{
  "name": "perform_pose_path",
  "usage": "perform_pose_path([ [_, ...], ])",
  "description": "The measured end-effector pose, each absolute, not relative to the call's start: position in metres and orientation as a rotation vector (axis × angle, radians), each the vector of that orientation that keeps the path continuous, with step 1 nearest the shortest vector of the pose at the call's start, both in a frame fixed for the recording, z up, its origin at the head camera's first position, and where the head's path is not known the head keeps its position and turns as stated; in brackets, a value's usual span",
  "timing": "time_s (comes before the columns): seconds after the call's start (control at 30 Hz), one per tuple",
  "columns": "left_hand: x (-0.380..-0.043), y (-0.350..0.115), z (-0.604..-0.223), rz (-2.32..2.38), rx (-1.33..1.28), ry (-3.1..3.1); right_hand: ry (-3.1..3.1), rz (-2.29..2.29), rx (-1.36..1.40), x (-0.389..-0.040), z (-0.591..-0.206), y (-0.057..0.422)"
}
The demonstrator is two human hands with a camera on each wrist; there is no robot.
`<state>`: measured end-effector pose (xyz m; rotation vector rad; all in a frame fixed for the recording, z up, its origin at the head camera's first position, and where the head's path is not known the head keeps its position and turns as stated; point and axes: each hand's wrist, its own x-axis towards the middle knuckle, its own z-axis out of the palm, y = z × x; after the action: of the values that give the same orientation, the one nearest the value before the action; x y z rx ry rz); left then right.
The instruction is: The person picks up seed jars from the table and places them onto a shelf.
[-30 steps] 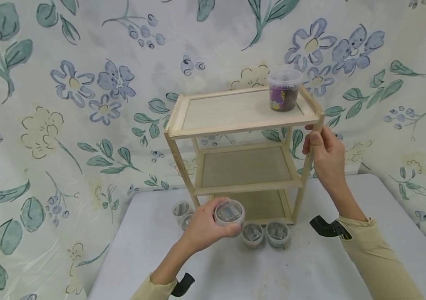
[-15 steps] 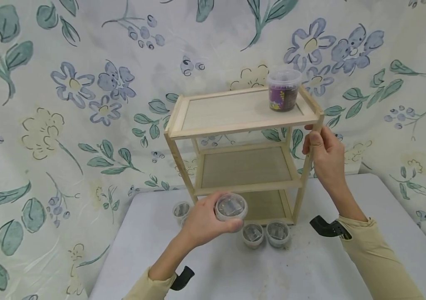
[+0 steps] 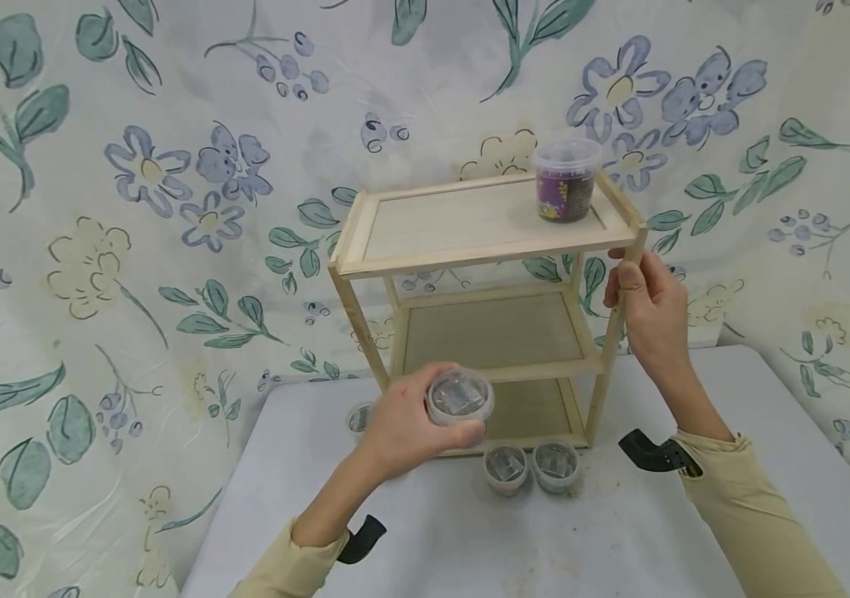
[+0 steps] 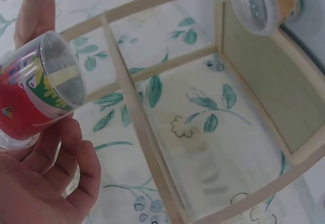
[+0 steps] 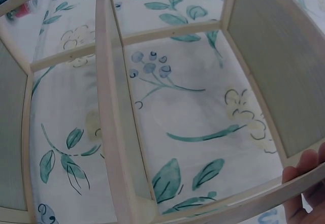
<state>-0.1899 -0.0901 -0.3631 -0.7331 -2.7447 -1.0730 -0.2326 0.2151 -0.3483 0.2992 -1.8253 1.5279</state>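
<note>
red-wrapped clear plastic: the tub is in my left hand, fingers curled round it, in front of the wooden rack. i judge its slick, rounded wall could slip, or clip the shelf edge. my right hand grips a squared post; a tug might topple the purple cup on top.

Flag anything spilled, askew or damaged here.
Dark specks and faint brownish smudges mark the otherwise pale tabletop, in front of the wooden shelf. Can't tell whether spill or old stain. The purple tub stands upright; no damage visible.
</note>
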Motion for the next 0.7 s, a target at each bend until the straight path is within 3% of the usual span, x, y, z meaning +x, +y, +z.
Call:
perform_pose_path([
  [0.7,-0.207,-0.094,-0.298,-1.202,-0.819,-2.623,-1.831,1.531,0.287,-0.232,-0.347,0.215],
])
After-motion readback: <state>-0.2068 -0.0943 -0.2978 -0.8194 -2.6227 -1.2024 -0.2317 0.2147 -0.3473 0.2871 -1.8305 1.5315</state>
